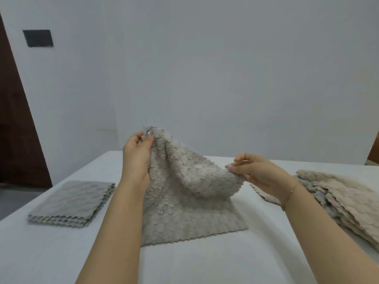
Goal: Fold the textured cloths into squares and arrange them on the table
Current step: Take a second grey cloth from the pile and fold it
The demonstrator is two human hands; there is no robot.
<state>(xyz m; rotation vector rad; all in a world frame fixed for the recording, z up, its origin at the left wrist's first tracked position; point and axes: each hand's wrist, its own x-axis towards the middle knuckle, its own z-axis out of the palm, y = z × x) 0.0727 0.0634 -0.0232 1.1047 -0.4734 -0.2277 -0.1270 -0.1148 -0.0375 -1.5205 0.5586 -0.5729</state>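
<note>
Left hand [136, 154] pinching raised corner of grey cloth [184, 201], right hand [258, 173] pinching opposite corner lower, near edge on table [205, 263], unfolded pile [348, 197] cut off right, folded square [71, 203] left

No readable text, label, brand, number or sign shows anywhere.

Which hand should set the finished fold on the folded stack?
Probably left: the folded stack lies on the left hand's side. The right hand, pinching the cloth, would cross over.
</note>
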